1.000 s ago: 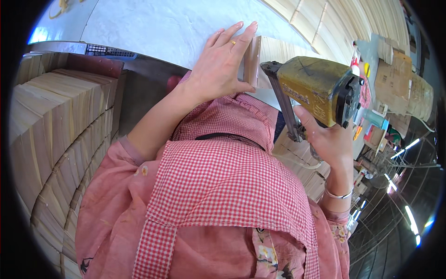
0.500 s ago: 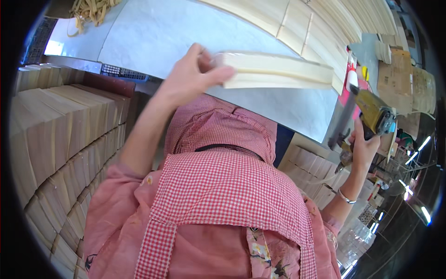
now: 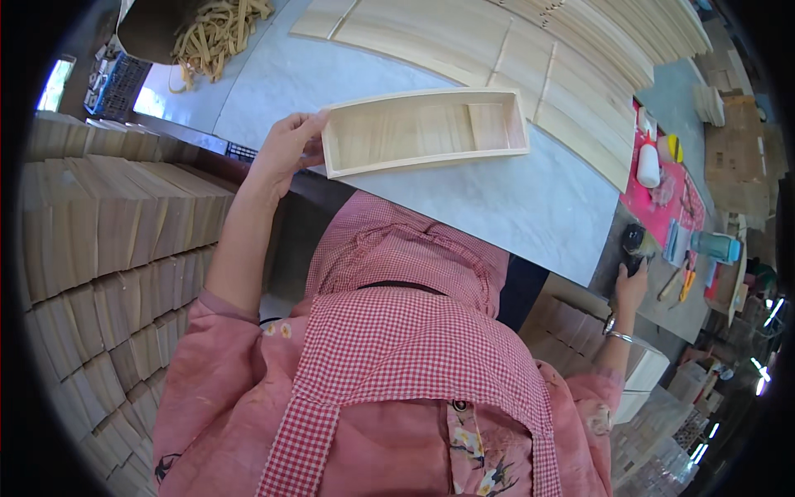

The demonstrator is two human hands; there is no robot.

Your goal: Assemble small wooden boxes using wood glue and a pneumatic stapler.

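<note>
My left hand point(image 3: 290, 153) grips the left end of a long, shallow wooden box point(image 3: 406, 132), fingers and thumb closed on its short wall. The box lies at the table's near edge with its open side facing me, its pale bottom and inner walls showing. Out to the right, my right hand point(image 3: 631, 288) is closed round the nail gun point(image 3: 636, 238), low beside the table's right corner. Only the dark end of the tool shows clearly; most of its body is hidden or seen end-on. A silver bracelet sits on that wrist.
Flat wooden panels point(image 3: 447, 33) line the table's far side. Yellowish bands point(image 3: 219, 41) lie at far left. High stacks of wooden pieces point(image 3: 108, 215) stand left of me. At right are a white glue bottle point(image 3: 648, 166), a pink sheet point(image 3: 638, 203) and a teal bottle point(image 3: 716, 246).
The wooden box has turned so its open side faces me, and my left hand has shifted left with it. My right hand has lowered the nail gun beside the table.
</note>
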